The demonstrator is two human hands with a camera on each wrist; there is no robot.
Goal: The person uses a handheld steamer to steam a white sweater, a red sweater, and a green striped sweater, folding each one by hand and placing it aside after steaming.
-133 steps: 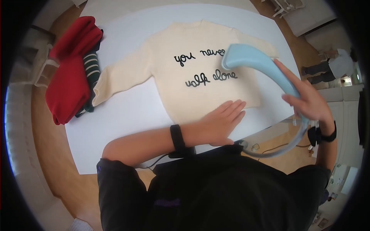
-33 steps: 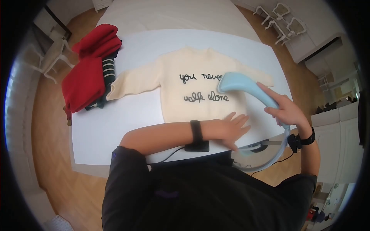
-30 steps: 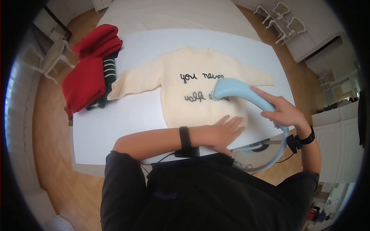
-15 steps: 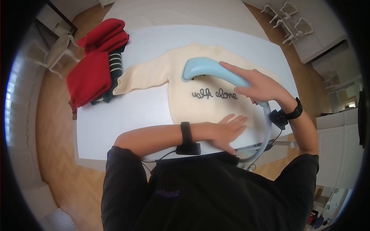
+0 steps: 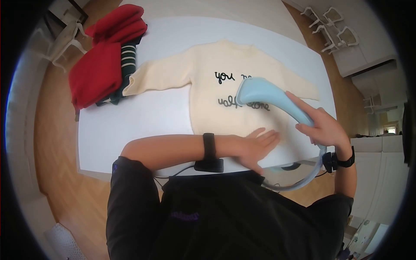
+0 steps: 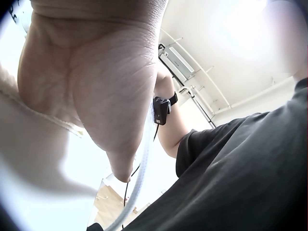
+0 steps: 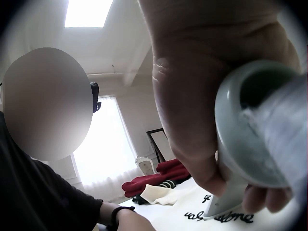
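A cream knitted sweater lies spread flat, front up, on a white table, its sleeves stretched out to either side and black script lettering across the chest. The person's right hand has its fingers curled round the handle of a light blue garment steamer, whose head sits over the lettering near the middle of the sweater, covering part of the words; whether the head touches the knit cannot be told. A pale, translucent hose runs from the handle's lower end and loops down past the table's near edge. The left hand lies flat with straight fingers pressed on the sweater's bottom hem, just beside the steamer hand; the left wrist view shows the palm resting on the fabric edge. At the far left corner of the table lies a pile of folded clothes: red garments and a dark green one with white stripes, close to the tip of the sweater's sleeve.
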